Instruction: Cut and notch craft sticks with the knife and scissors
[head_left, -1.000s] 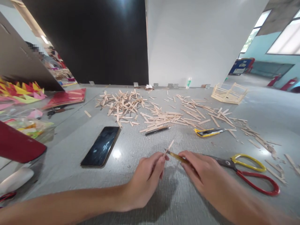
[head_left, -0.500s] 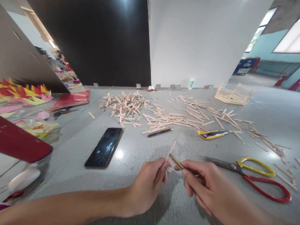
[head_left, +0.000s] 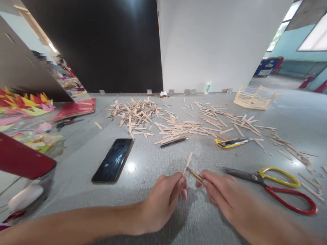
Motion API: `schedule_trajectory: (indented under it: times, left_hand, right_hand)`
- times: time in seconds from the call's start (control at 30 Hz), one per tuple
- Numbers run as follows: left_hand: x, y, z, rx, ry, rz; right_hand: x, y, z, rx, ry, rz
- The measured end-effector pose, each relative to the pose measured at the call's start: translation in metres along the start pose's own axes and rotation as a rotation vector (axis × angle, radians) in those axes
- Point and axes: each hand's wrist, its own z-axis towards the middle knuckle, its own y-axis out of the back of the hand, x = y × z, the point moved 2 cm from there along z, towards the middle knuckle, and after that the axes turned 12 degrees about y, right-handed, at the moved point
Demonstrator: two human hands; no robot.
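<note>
My left hand [head_left: 163, 199] pinches a thin wooden stick [head_left: 188, 160] that points up and away from me. My right hand [head_left: 221, 194] grips a small yellow utility knife [head_left: 194, 175], its blade tip touching the stick near my left fingertips. Both hands hover low over the grey table [head_left: 153, 163], close to its near edge.
Red-and-yellow scissors [head_left: 276, 183] lie right of my hands. A second yellow cutter [head_left: 231, 143], a black pen [head_left: 173, 142] and a phone [head_left: 113, 160] lie ahead. Several loose sticks [head_left: 178, 122] spread across the middle. A stick frame [head_left: 252, 97] stands far right; coloured paper [head_left: 25, 102] at left.
Both hands have drawn slightly closer to me with the stick and knife; the knife tip stays against the stick. The view shifted a little.
</note>
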Motion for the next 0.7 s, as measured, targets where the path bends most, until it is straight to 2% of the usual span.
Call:
schedule_trajectory:
  times: [0.1, 0.17, 0.23, 0.3, 0.37, 0.43, 0.47, 0.53, 0.6, 0.63, 0.67, 0.7]
  left_hand:
    - [0.008, -0.004, -0.003, 0.012, -0.023, 0.042]
    - [0.012, -0.007, -0.004, 0.011, -0.025, 0.06]
    - [0.015, -0.008, -0.005, -0.008, -0.007, 0.074]
    - [0.014, -0.008, -0.005, -0.043, 0.025, 0.085]
    - [0.012, -0.007, -0.005, -0.078, 0.048, 0.094]
    - [0.01, -0.007, -0.005, -0.097, 0.055, 0.104]
    - [0.009, -0.007, -0.005, -0.098, 0.054, 0.111]
    - [0.01, -0.008, -0.005, -0.087, 0.047, 0.13]
    - [0.011, -0.009, -0.004, -0.069, 0.041, 0.153]
    - [0.011, -0.01, -0.004, -0.062, 0.041, 0.166]
    - [0.011, -0.011, -0.004, -0.059, 0.044, 0.179]
    - [0.011, -0.011, -0.003, -0.061, 0.051, 0.19]
  right_hand:
    - [-0.016, 0.014, -0.01, 0.073, 0.043, 0.057]
    - [-0.021, 0.012, -0.015, 0.112, 0.044, 0.142]
    - [-0.019, -0.003, -0.015, 0.114, 0.09, 0.2]
    - [-0.011, -0.028, -0.011, 0.091, 0.12, 0.208]
    - [-0.002, -0.052, -0.005, 0.045, 0.019, 0.173]
    - [0.007, -0.061, 0.001, 0.031, -0.043, 0.173]
    - [0.011, -0.057, 0.003, 0.034, -0.051, 0.184]
    - [0.014, -0.034, 0.007, 0.067, -0.032, 0.192]
    - [0.014, -0.005, 0.009, 0.207, 0.038, 0.127]
    - [0.012, 0.007, 0.01, 0.24, 0.02, 0.099]
    - [0.009, 0.013, 0.009, 0.303, 0.038, 0.093]
    - [0.007, 0.014, 0.008, 0.311, 0.079, 0.084]
